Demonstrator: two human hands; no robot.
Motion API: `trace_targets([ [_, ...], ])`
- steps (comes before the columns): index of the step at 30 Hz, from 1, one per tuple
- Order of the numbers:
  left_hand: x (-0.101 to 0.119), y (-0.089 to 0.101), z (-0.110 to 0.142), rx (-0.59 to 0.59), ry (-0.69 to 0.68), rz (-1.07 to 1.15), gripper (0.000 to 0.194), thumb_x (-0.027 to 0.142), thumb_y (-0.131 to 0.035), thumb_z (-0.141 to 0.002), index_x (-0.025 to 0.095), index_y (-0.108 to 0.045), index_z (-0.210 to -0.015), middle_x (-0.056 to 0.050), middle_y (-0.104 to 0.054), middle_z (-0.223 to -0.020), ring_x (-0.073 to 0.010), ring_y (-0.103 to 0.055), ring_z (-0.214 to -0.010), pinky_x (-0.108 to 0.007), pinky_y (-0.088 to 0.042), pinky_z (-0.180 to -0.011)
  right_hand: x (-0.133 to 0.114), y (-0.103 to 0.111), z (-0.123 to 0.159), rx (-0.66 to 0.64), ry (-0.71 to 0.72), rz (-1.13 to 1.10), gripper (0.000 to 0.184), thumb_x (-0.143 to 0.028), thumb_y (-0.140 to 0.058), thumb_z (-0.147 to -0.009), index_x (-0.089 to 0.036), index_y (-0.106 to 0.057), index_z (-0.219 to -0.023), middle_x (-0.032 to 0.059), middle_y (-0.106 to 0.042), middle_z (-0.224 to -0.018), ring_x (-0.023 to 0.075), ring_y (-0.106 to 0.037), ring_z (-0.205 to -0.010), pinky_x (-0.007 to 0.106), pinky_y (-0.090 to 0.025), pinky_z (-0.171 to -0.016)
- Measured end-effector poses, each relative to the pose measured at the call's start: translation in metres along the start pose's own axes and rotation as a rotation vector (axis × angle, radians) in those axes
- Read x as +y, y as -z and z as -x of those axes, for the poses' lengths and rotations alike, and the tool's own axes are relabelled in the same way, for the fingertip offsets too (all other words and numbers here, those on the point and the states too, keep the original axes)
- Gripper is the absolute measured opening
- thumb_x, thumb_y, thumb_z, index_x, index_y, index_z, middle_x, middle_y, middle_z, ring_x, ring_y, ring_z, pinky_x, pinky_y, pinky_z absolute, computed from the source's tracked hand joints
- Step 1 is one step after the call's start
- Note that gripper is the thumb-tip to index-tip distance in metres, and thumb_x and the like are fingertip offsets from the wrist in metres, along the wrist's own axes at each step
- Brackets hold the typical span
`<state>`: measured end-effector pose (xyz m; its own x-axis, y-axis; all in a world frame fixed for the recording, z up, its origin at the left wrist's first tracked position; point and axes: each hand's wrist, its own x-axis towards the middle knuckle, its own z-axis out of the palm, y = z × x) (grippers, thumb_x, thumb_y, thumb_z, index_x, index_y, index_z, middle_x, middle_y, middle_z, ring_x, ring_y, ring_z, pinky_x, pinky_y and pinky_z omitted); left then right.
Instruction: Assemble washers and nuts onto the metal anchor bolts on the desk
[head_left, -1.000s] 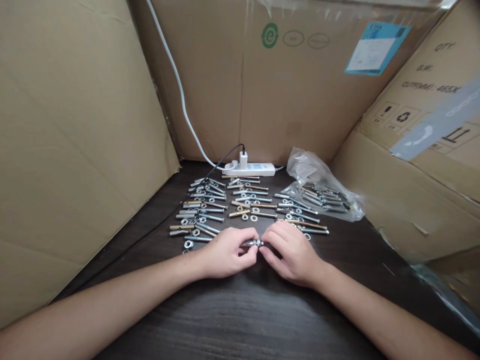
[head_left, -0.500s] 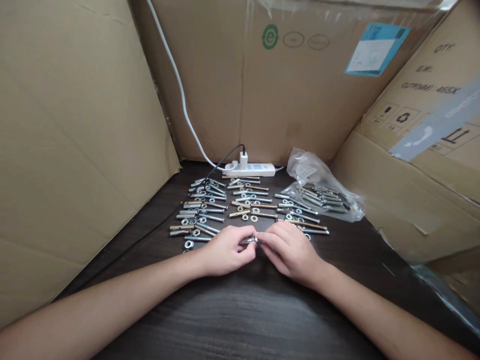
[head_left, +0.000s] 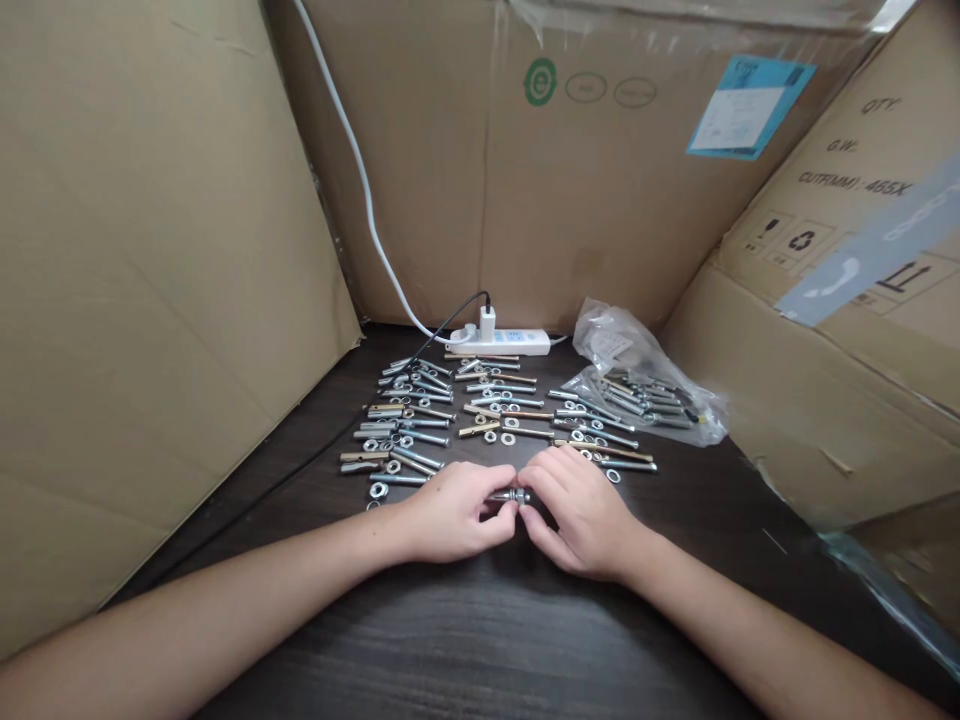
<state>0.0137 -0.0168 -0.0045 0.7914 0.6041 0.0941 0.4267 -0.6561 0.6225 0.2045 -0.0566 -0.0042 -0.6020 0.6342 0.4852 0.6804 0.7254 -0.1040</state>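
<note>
Roughly midway, judging by layout. Nearest, at 6 o'clock on dark wood-grain table (head_left: pixel 480 640): left hand (head_left: pixel 450 510) and right hand (head_left: pixel 581 510) both pinched on one short silver anchor bolt (head_left: pixel 512 495), fingertips closed on either end. Beyond, toward 12: rows of loose silver bolts, sleeves and washers (head_left: pixel 450 420) laid out. Further, at 1 o'clock: clear plastic bag (head_left: pixel 637 385) with more bolts inside.
</note>
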Motion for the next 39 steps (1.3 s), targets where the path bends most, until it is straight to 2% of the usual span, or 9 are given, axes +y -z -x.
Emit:
trace_targets([
  [9, 0.002, 0.0, 0.001, 0.002, -0.018, 0.01, 0.006, 0.022, -0.045, -0.08, 0.019, -0.049, -0.078, 0.007, -0.046, -0.059, -0.0071, -0.039, -0.051, -0.019, -0.027, -0.05, 0.004, -0.004, 0.004, 0.015, -0.034, -0.104, 0.015, -0.027, -0.044, -0.09, -0.017, -0.052, -0.083, 0.0047, -0.056, -0.073, 0.0173, -0.043, -0.065, 0.032, -0.033, -0.063],
  [13, -0.004, -0.002, -0.001, -0.006, 0.031, 0.076, 0.01, 0.025, -0.044, -0.083, 0.018, -0.052, -0.082, 0.006, -0.046, -0.062, -0.0072, -0.039, -0.053, -0.019, -0.027, -0.049, 0.004, -0.002, 0.005, 0.04, -0.055, -0.113, 0.012, -0.024, -0.048, -0.087, -0.015, -0.054, -0.092, 0.0059, -0.06, -0.081, 0.0181, -0.047, -0.07, 0.032, -0.035, -0.067],
  [16, -0.008, -0.002, -0.002, -0.019, 0.056, 0.117, 0.011, 0.025, -0.043, -0.084, 0.018, -0.051, -0.08, 0.006, -0.046, -0.063, -0.0069, -0.038, -0.054, -0.018, -0.027, -0.049, 0.004, -0.001, 0.004, 0.055, -0.03, -0.09, 0.016, -0.021, -0.05, -0.085, -0.015, -0.056, -0.098, 0.0071, -0.061, -0.086, 0.0192, -0.049, -0.075, 0.033, -0.036, -0.069],
  [24, -0.004, -0.001, 0.0, -0.016, 0.041, 0.035, 0.011, 0.025, -0.043, -0.083, 0.018, -0.05, -0.077, 0.006, -0.046, -0.061, -0.0068, -0.039, -0.052, -0.019, -0.027, -0.05, 0.004, 0.0, 0.002, 0.032, -0.012, -0.039, 0.013, -0.023, -0.045, -0.087, -0.015, -0.056, -0.089, 0.0075, -0.059, -0.08, 0.0192, -0.047, -0.071, 0.033, -0.035, -0.067],
  [31, 0.001, 0.001, 0.0, -0.021, -0.005, 0.003, 0.01, 0.026, -0.044, -0.084, 0.019, -0.051, -0.081, 0.006, -0.048, -0.061, -0.0075, -0.041, -0.052, -0.019, -0.029, -0.051, 0.003, -0.002, 0.002, 0.017, -0.045, -0.146, 0.009, -0.023, -0.046, -0.086, -0.017, -0.051, -0.083, 0.0043, -0.057, -0.072, 0.0163, -0.043, -0.063, 0.03, -0.033, -0.062],
  [36, 0.003, 0.002, 0.001, -0.011, -0.009, -0.007, 0.01, 0.025, -0.044, -0.084, 0.019, -0.051, -0.08, 0.006, -0.048, -0.061, -0.0078, -0.041, -0.052, -0.019, -0.029, -0.051, 0.005, -0.005, 0.004, 0.036, -0.125, -0.249, 0.012, -0.025, -0.048, -0.087, -0.018, -0.052, -0.078, 0.0, -0.055, -0.062, 0.014, -0.045, -0.058, 0.028, -0.033, -0.059],
  [39, 0.0, 0.0, 0.001, -0.006, 0.021, 0.036, 0.011, 0.026, -0.044, -0.085, 0.019, -0.052, -0.084, 0.006, -0.049, -0.062, -0.0076, -0.04, -0.052, -0.019, -0.028, -0.051, 0.006, -0.004, 0.005, 0.061, -0.129, -0.247, 0.01, -0.025, -0.049, -0.087, -0.018, -0.054, -0.082, 0.0005, -0.057, -0.065, 0.0139, -0.046, -0.058, 0.028, -0.035, -0.059],
])
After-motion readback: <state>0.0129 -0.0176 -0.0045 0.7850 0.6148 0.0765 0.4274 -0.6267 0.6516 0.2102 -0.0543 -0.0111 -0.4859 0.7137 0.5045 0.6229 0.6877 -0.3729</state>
